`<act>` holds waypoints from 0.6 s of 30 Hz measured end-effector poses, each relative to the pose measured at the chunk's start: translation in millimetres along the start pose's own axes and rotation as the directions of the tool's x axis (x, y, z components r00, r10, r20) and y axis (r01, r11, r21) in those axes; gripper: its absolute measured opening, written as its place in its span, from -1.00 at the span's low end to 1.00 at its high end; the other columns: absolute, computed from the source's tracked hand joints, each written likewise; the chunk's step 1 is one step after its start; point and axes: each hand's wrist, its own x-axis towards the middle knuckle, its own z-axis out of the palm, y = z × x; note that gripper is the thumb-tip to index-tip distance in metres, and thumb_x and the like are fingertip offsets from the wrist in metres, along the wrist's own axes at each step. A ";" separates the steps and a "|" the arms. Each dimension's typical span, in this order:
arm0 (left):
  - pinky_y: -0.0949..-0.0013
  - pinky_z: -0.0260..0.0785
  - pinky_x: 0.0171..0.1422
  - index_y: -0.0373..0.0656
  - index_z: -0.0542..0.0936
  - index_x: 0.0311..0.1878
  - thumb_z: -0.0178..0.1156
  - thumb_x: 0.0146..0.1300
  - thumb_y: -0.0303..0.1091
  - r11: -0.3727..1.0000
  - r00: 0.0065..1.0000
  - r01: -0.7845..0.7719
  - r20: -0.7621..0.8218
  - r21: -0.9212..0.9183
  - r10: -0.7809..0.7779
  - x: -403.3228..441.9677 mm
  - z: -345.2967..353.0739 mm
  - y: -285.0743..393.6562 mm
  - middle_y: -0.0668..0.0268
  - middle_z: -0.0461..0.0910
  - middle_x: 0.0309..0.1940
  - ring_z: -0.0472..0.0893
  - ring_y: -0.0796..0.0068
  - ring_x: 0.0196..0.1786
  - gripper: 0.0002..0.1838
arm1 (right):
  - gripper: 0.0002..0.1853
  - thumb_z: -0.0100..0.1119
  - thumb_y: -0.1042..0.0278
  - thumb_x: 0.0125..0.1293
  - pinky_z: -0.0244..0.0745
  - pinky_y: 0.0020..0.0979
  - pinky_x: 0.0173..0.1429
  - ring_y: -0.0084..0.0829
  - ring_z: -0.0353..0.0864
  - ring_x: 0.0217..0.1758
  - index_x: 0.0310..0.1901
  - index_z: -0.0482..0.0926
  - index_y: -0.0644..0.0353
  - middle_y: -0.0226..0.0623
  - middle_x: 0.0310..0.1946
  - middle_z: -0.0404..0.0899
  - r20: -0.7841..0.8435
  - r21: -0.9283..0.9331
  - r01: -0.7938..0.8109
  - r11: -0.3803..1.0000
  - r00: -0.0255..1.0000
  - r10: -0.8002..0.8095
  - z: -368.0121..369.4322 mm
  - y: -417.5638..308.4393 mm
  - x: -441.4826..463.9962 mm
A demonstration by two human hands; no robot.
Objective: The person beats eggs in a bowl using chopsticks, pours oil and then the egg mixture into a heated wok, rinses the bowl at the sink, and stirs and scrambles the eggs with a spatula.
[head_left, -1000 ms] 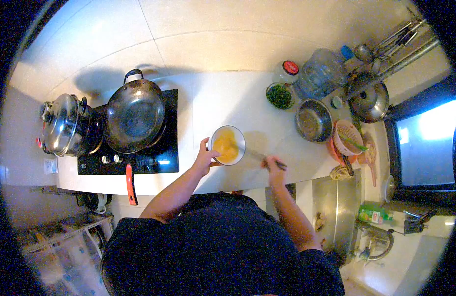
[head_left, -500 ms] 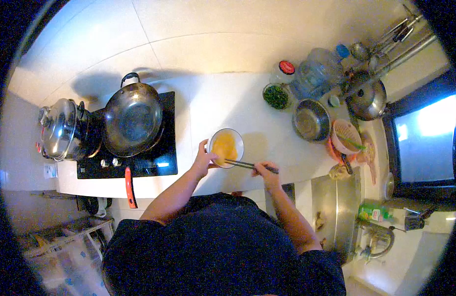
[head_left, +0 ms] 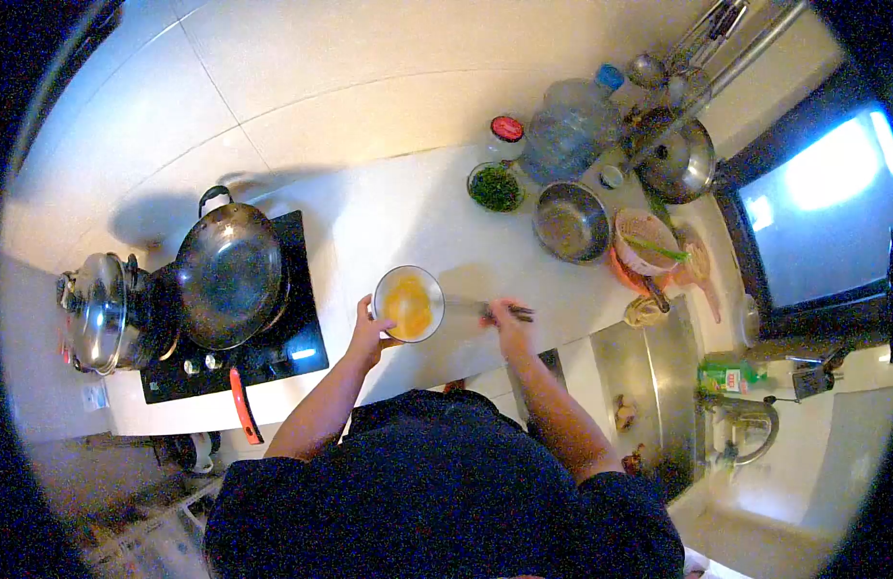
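A white bowl (head_left: 433, 293) with a dark rim holds yellow liquid (head_left: 407, 303) that looks like beaten egg. My left hand (head_left: 371, 334) grips the bowl's left side, with the thumb over the rim. Closed round a pair of dark chopsticks (head_left: 526, 314) is my right hand (head_left: 508, 322), to the right of the bowl. The chopsticks point left toward the bowl; their far ends are blurred by motion.
A wok (head_left: 229, 275) with a red handle (head_left: 244, 405) and a lidded steel pot (head_left: 101, 314) stand on the black cooktop (head_left: 306, 338). Chopped greens (head_left: 495, 187), a metal bowl (head_left: 572, 222), a pink basket (head_left: 645, 242) and a sink (head_left: 649, 396) are at the right.
The whole view has turned and shifted, so the counter items appear further left. Both hands still hold the bowl and chopsticks; the chopsticks, sharp half a second ago, are blurred now.
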 end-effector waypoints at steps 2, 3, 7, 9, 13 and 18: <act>-0.06 0.53 -0.25 0.07 -0.01 0.25 0.11 -0.15 -0.59 1.000 1.000 0.000 0.007 0.015 -0.001 -0.2 4.5 -0.8 0.08 0.24 0.01 0.42 0.06 -0.01 -0.16 | -0.82 0.06 0.34 0.23 0.46 -0.45 -0.33 -0.49 0.52 -0.50 -0.46 0.51 0.23 -0.31 -0.56 0.54 -0.006 -0.067 0.007 0.998 1.000 -0.007 -8.0 14.0 4.7; -0.06 0.53 -0.25 0.07 -0.01 0.25 0.11 -0.15 -0.59 1.000 1.000 -0.001 0.006 0.025 0.001 -1.9 5.6 2.7 0.08 0.23 0.02 0.42 0.06 0.00 -0.16 | -0.82 0.06 0.34 0.23 0.46 -0.45 -0.33 -0.48 0.52 -0.51 -0.46 0.51 0.24 -0.30 -0.57 0.53 -0.004 -0.097 0.011 0.995 1.000 -0.011 -7.6 17.8 6.3; -0.11 0.51 -0.22 0.07 -0.03 0.24 0.13 -0.15 -0.55 0.998 1.000 0.019 0.022 0.065 -0.020 -1.2 -0.6 2.1 0.07 0.23 0.09 0.42 -0.01 0.02 -0.16 | -0.89 0.10 0.40 0.20 0.47 -0.47 -0.34 -0.48 0.54 -0.48 -0.42 0.53 0.24 -0.31 -0.53 0.53 -0.235 0.244 0.098 0.965 0.971 -0.039 -2.0 -2.1 12.1; -0.02 0.54 -0.26 0.03 -0.03 0.25 0.10 -0.14 -0.57 0.999 1.000 0.028 0.012 0.036 -0.029 -9.9 10.8 6.0 0.07 0.22 0.05 0.42 0.06 0.00 -0.17 | -0.87 0.12 0.38 0.19 0.47 -0.46 -0.36 -0.48 0.54 -0.49 -0.41 0.54 0.26 -0.30 -0.53 0.53 -0.156 0.049 0.047 0.998 0.987 -0.039 -7.9 9.0 9.4; -0.02 0.54 -0.26 0.03 -0.02 0.23 0.13 -0.14 -0.53 0.998 0.999 0.015 0.046 0.058 -0.018 -3.9 0.5 -1.3 0.08 0.22 0.06 0.43 0.04 0.00 -0.17 | -0.88 0.14 0.39 0.18 0.47 -0.47 -0.38 -0.50 0.54 -0.49 -0.43 0.55 0.26 -0.32 -0.56 0.54 -0.064 -0.020 0.022 1.000 0.998 -0.023 -3.7 12.8 4.2; 0.00 0.55 -0.26 0.03 0.00 0.20 0.16 -0.14 -0.48 0.998 0.999 0.020 0.046 0.059 -0.023 -5.8 1.6 4.1 0.08 0.23 0.06 0.42 0.03 0.01 -0.20 | -0.87 0.15 0.38 0.17 0.47 -0.48 -0.37 -0.51 0.54 -0.49 -0.44 0.55 0.26 -0.33 -0.59 0.54 0.020 -0.034 -0.038 0.999 0.999 0.039 14.8 -6.9 -9.5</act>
